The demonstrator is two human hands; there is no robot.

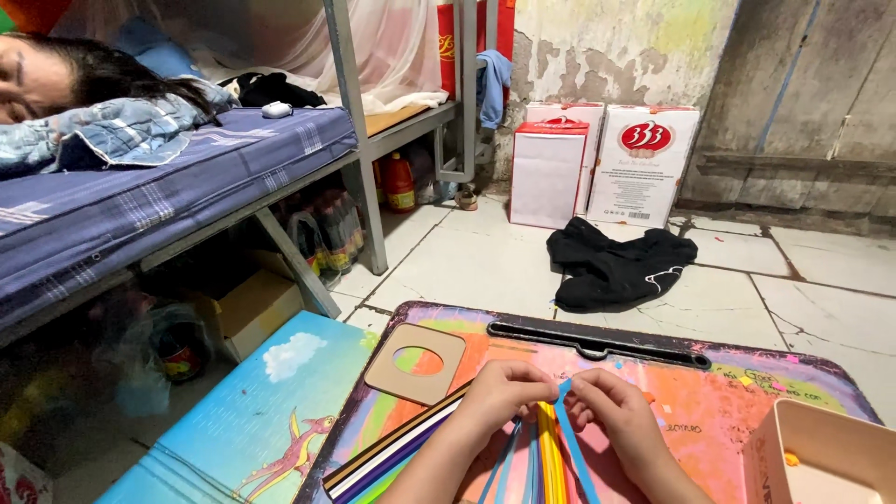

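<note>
We see thin paper strips, blue and yellow, bunched upright-slanting, upper ends pinched together, over colourful table.

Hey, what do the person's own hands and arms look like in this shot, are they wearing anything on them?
Both hands are bare: the left hand and the right hand show no gloves, and no rings or watch that I can make out. The forearms entering from the bottom edge are bare too, with no sleeves in view. Fingers are slender with short, unpainted-looking nails.
</note>
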